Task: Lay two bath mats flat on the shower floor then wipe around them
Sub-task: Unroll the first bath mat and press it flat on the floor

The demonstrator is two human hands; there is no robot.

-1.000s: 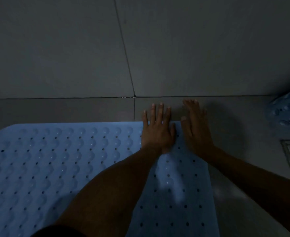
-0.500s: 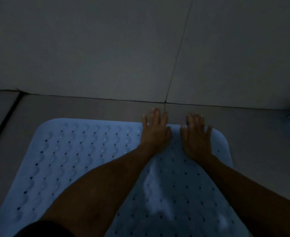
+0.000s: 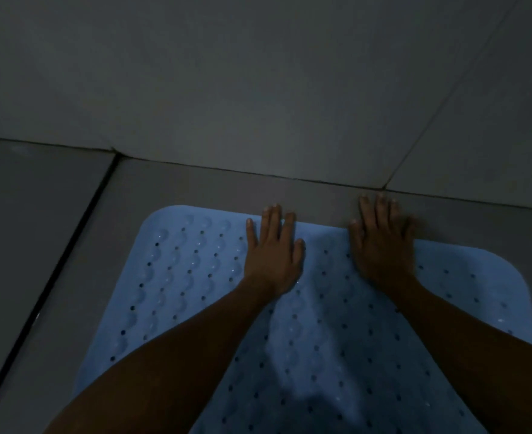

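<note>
A light blue bath mat [image 3: 177,277] with rows of bumps and small holes lies flat on the grey shower floor [image 3: 170,186], its far edge close to the wall. My left hand [image 3: 272,252] rests palm down on the mat's far edge, fingers spread. My right hand [image 3: 382,242] lies palm down further right, palm on the mat and fingertips on the floor tile near the wall joint. Neither hand holds anything. My forearms cover much of the mat's middle. A second mat is not in view.
The grey tiled wall [image 3: 258,73] rises just beyond the mat. A dark groove [image 3: 54,264] runs along the floor on the left, with another floor tile [image 3: 23,214] beyond it. The light is dim.
My hands have spread apart along the mat's far edge, the right one sliding right and forward. The view has swung left, so the second mat and the drain grate are out of view.
</note>
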